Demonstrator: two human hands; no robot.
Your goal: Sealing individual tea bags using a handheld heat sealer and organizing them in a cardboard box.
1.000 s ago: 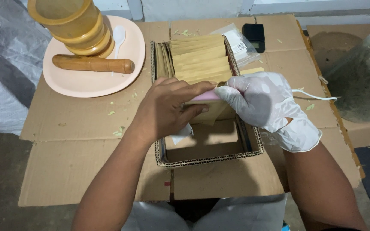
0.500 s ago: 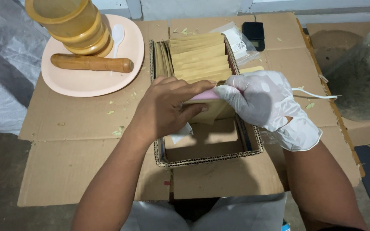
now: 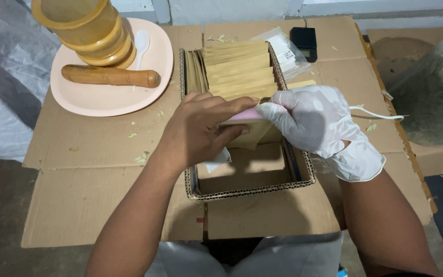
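Over the middle of the open cardboard box (image 3: 247,192), the bare left hand (image 3: 201,128) and the white-gloved right hand (image 3: 311,120) together pinch a pink strip (image 3: 244,115) against a brown paper packet (image 3: 249,134). More packets (image 3: 237,69) stand filed at the box's far end. A pink plate (image 3: 103,100) with a wooden pestle (image 3: 109,76) lies on the flattened cardboard's far left corner.

My left hand (image 3: 201,131) is bare, knuckles up, fingers curled and pinched shut with the thumb tucked under. My right hand (image 3: 311,120), in a white glove bunched at the wrist, is closed the same way, its fingertips meeting those of the left. Both forearms reach in from below, angled toward each other.
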